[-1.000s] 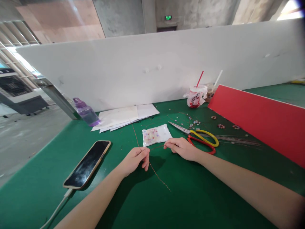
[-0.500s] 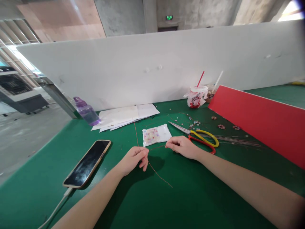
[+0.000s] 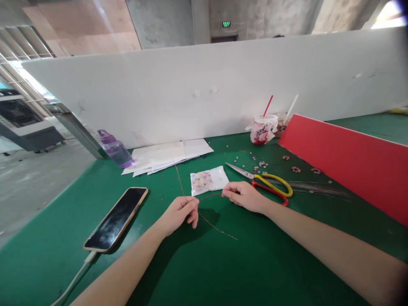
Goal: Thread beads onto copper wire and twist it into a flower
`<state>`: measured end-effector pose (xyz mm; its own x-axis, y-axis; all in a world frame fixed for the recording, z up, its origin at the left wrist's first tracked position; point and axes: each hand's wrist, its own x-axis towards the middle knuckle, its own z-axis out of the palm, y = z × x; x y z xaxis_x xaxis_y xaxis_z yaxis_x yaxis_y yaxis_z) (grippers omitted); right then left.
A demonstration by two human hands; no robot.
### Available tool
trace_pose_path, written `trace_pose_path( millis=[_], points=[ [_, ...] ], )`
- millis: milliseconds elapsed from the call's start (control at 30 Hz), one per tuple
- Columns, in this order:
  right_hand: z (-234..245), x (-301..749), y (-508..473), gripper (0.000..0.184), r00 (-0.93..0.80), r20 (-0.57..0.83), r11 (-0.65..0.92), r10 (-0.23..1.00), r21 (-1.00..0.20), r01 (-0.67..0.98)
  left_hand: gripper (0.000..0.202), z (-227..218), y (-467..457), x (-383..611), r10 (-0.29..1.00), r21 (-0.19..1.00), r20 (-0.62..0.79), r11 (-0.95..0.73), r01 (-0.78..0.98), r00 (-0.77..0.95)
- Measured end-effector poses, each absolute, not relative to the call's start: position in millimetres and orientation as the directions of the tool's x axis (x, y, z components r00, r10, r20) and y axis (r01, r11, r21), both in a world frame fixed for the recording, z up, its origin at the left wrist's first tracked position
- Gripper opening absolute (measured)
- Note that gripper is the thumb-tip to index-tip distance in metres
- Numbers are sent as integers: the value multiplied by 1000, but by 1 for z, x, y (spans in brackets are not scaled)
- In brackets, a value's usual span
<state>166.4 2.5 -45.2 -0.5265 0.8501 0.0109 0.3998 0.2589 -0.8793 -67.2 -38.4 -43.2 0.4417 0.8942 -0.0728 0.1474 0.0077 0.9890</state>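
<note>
Between finger and thumb, my left hand (image 3: 181,213) pinches a thin, twisted copper-coloured wire (image 3: 216,228). One strand rises from that pinch toward the papers, and another slants down to the right above the green table. A short strand runs across to my right hand (image 3: 240,195), whose closed fingertips grip its end. Just behind both hands lies a small clear-and-white packet (image 3: 208,179) of pastel beads. Scissors (image 3: 264,180) with one yellow and one red handle rest beyond my right hand, blades pointing away to the left.
A phone (image 3: 117,219) on a cable lies at left. A purple bottle (image 3: 116,151) and white papers (image 3: 162,157) are behind it. Loose beads (image 3: 262,165), several bead rings (image 3: 296,169), thin wires (image 3: 318,188), wrapped cups (image 3: 263,129) and a red board (image 3: 350,157) occupy the right.
The wire has turned in my left hand's pinch: its upper strand leans further left and its lower free end has swung up and right. Both hands stay almost in place.
</note>
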Motion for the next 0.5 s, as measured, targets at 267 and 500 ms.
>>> trace_pose_path(
  millis=[267, 500],
  points=[
    [-47, 167, 4, 31, -526, -15, 229, 850, -889, 396, 43, -48, -37, -71, 979, 992, 37, -60, 109, 199],
    [-45, 167, 3, 30, -535, -36, 241, 844, -866, 439, 39, -42, -41, -74, 934, 927, 294, -227, 300, -201]
  ],
)
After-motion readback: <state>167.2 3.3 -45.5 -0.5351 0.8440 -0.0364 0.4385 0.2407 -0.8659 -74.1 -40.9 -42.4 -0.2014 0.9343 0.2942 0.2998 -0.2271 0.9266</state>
